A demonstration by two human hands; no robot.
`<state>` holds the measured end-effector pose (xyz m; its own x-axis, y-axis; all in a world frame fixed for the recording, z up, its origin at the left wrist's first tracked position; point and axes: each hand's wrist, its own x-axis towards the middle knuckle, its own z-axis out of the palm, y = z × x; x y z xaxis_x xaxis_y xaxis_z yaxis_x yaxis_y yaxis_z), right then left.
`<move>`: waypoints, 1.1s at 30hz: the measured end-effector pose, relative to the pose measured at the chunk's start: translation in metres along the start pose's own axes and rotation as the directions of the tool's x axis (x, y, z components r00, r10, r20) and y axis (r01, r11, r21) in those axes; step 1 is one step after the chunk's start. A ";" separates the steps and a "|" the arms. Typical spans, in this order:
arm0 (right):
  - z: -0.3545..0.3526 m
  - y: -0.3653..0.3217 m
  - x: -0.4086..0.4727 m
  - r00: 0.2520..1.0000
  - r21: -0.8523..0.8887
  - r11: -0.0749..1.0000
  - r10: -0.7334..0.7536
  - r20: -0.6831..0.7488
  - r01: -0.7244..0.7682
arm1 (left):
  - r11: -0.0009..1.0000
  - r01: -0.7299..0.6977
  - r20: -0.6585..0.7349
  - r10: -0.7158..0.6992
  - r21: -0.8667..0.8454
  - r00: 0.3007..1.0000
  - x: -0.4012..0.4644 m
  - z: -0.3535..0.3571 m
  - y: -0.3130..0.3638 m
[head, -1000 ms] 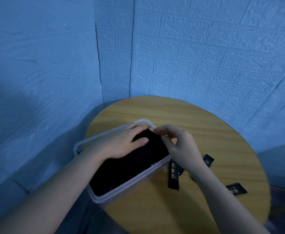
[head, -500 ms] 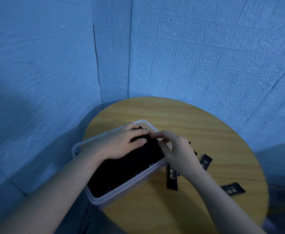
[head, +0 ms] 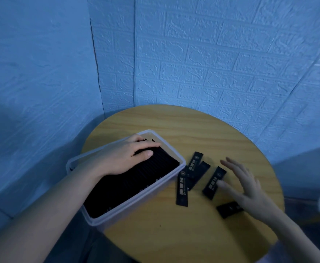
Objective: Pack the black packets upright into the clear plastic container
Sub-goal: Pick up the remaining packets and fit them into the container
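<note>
Packets (head: 136, 179) stand upright, nearly filling the container (head: 174, 178) at the counter's (head: 174, 234) left edge. My left hand (head: 121, 158) presses them flat-fingered. My right hand (head: 244, 188), grip spread, hovers over loose packets (head: 214, 182); next I'd pinch one.

Round table (head: 183, 130): container (head: 136, 204), 5 packets (head: 182, 188)

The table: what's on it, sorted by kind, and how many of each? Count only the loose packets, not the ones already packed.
Loose black packets: 5
Clear plastic container: 1
Hands: 2, the left hand on the packed row, the right hand open over the loose ones
Total: 8
</note>
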<state>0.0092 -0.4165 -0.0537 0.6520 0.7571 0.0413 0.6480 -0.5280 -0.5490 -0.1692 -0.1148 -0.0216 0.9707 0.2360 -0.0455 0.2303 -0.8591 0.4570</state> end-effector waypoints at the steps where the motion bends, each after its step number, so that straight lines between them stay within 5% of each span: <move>1: 0.001 0.008 -0.003 0.996 -0.067 0.998 0.028 0.089 -0.022 | 1.000 -0.003 -0.003 0.003 -0.010 1.000 0.000 0.000 0.000; 3: 0.006 0.017 -0.010 0.975 -0.255 0.967 0.058 0.217 -0.001 | 1.000 -0.012 -0.009 0.012 -0.021 1.000 0.000 0.000 0.001; 6: 0.017 0.022 -0.006 0.984 -0.423 0.902 -0.005 0.180 0.082 | 0.999 -0.021 -0.006 0.021 -0.029 1.000 0.000 0.000 0.002; 10: 0.023 0.018 0.023 0.971 -0.431 0.874 -0.162 0.176 0.224 | 0.999 -0.021 -0.011 0.021 -0.036 1.000 -0.001 0.000 -0.001; 17: 0.040 -0.005 0.051 0.828 -0.331 0.777 -0.407 0.386 0.536 | 0.999 -0.026 -0.019 0.026 -0.041 0.999 -0.002 0.000 0.000; 26: 0.045 0.002 0.034 0.979 -0.229 0.957 -0.195 -0.052 0.178 | 0.997 -0.041 -0.037 0.039 -0.061 0.999 0.000 0.001 0.000; 30: 0.041 0.003 0.028 0.999 -0.055 0.998 -0.038 -0.027 0.037 | 0.997 -0.056 -0.048 0.054 -0.057 0.997 -0.001 0.002 0.000; 33: 0.020 0.008 0.030 0.994 0.076 0.993 -0.091 0.064 0.087 | 0.996 -0.063 -0.052 0.060 -0.055 0.997 0.000 0.003 -0.002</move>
<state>0.0263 -0.3902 -0.0736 0.5634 0.8253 0.0379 0.6700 -0.4296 -0.6055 -0.1696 -0.1140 -0.0252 0.9778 0.2076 0.0281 0.1650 -0.8457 0.5075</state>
